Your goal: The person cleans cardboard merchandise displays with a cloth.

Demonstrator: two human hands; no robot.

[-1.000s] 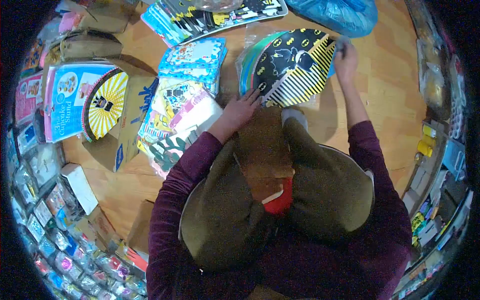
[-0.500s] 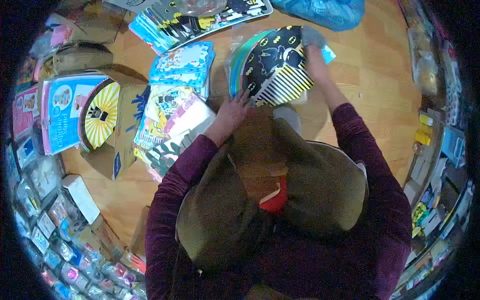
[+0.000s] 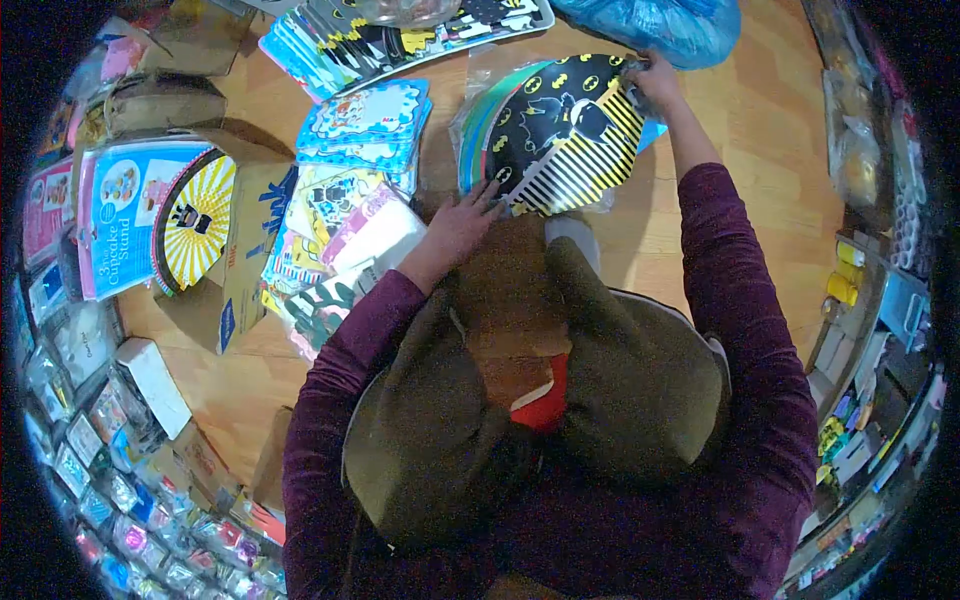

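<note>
Black patterned sheet lies at upper centre of frame, over coloured layers on the wooden floor. Left hand rests on its lower left edge, fingers spread; right hand curls at its upper right edge, grip undetermined. Risk, as judged: an uneven pull could crease the rim or skew the layers. Right fingertips are indistinct; lower layers are covered; the blue bag is cut off above
</note>
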